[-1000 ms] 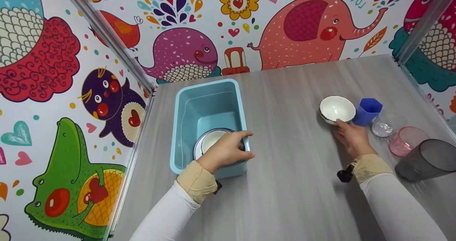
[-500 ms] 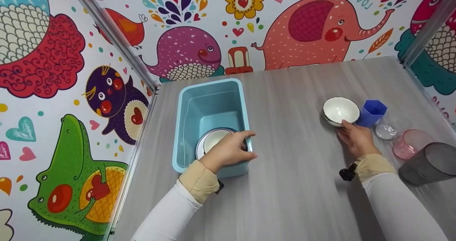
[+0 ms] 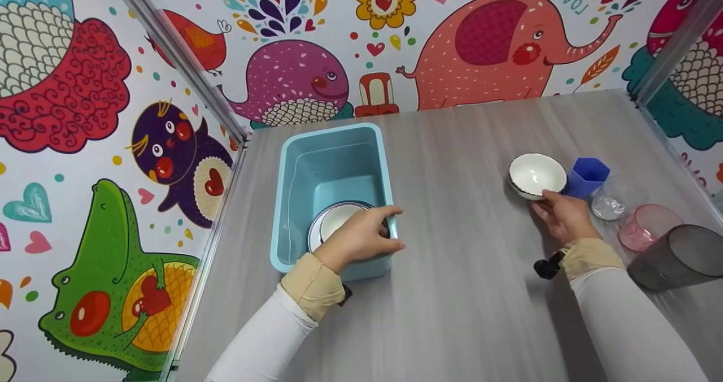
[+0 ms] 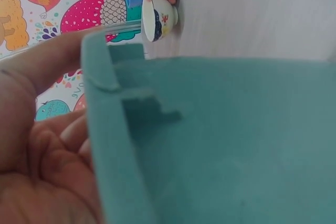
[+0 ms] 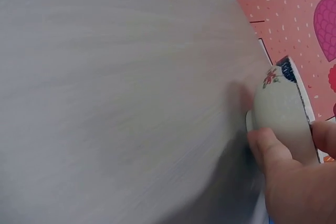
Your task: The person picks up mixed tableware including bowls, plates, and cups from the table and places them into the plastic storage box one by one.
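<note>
A light blue plastic tub (image 3: 279, 201) stands left of the middle of the table. My left hand (image 3: 361, 235) lies over its near right corner and holds the rim, with a finger and the thumb reaching past the edge. Inside the tub, partly hidden by that hand, a white bowl (image 3: 336, 221) sits on a blue-rimmed plate (image 3: 314, 237). To the right, my right hand (image 3: 565, 215) pinches a white bowl (image 3: 536, 173) by its near side, thumb at the rim and fingers lower on the outside. The right wrist view shows a floral pattern on this bowl (image 5: 281, 108). Whether it touches the table cannot be told.
Beside the held bowl stands a blue hexagonal cup (image 3: 587, 177). Beyond it, towards the near right, come a clear cup (image 3: 609, 205), a pink clear cup (image 3: 648, 226) and a tall dark grey cup (image 3: 672, 260). Patterned walls enclose the table (image 3: 452, 291) at the back and sides.
The head view has shifted slightly. Both hands keep nearly the same places, the left on the tub's rim and the right on the bowl.
</note>
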Motion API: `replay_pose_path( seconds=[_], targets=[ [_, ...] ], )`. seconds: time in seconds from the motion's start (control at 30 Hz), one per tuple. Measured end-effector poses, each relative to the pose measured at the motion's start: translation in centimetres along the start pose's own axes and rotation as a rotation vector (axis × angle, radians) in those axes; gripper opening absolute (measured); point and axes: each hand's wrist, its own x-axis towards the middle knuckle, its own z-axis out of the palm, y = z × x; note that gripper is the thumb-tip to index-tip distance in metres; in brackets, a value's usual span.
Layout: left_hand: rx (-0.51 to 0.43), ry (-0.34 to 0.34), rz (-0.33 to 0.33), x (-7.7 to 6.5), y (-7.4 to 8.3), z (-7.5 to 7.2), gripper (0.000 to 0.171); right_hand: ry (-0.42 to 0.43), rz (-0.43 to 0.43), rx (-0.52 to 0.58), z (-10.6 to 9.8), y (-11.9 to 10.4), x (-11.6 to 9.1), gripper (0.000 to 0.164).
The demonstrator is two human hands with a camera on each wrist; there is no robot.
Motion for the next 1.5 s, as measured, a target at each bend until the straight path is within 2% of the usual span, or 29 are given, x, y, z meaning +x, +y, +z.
replay_pose_path(
  seconds=[0.07, 0.13, 0.4, 0.63, 0.8, 0.97, 1.0, 1.03, 1.17, 1.2, 1.27, 1.4, 1.5],
  targets=[
    [-0.005, -0.001, -0.005, 0.1, 0.0, 0.0, 0.066, 0.001, 0.010, 0.017, 0.1, -0.2, 0.0, 0.079],
    [-0.008, -0.001, -0.007, 0.1, -0.1, 0.0, 0.066, 0.001, 0.018, 0.036, 0.1, -0.3, 0.0, 0.084],
    [-0.016, 0.003, -0.008, 0.2, -0.3, 0.0, 0.066, 0.013, 0.065, 0.088, 0.1, -0.8, -0.3, 0.087],
    [-0.027, 0.003, -0.007, -0.1, -0.3, 0.0, 0.066, 0.025, 0.069, 0.060, 0.3, -0.9, -0.7, 0.084],
    [-0.026, 0.008, -0.004, -0.1, -0.4, 0.0, 0.065, 0.024, 0.042, 0.008, 0.6, -1.0, -1.2, 0.083],
    [-0.042, -0.002, -0.014, 0.1, -0.4, 0.1, 0.066, -0.005, -0.011, -0.061, 0.6, -1.0, -1.9, 0.036],
    [-0.043, -0.005, -0.016, 0.1, -0.4, 0.1, 0.067, -0.014, -0.019, -0.070, 0.6, -1.1, -2.0, 0.032],
    [-0.044, -0.007, -0.018, 0.1, -0.4, 0.1, 0.067, -0.023, -0.027, -0.079, 0.6, -1.1, -2.1, 0.030],
    [-0.045, -0.001, -0.014, 0.1, -0.3, 0.0, 0.067, -0.055, -0.038, -0.114, 1.0, -1.2, -2.6, 0.063],
    [-0.044, 0.002, -0.012, 0.2, -0.3, 0.0, 0.067, -0.066, -0.040, -0.121, 1.1, -1.2, -2.7, 0.067],
    [-0.047, 0.008, -0.010, 0.1, -0.3, -0.1, 0.067, -0.088, -0.047, -0.143, 1.3, -1.2, -3.0, 0.057],
    [-0.048, 0.005, -0.010, 0.1, -0.4, -0.1, 0.067, -0.126, -0.068, -0.198, 1.6, -0.9, -3.7, 0.021],
    [-0.049, 0.001, -0.009, 0.0, -0.4, 0.0, 0.067, -0.150, -0.079, -0.220, 1.8, -0.7, -4.2, 0.013]
  ],
)
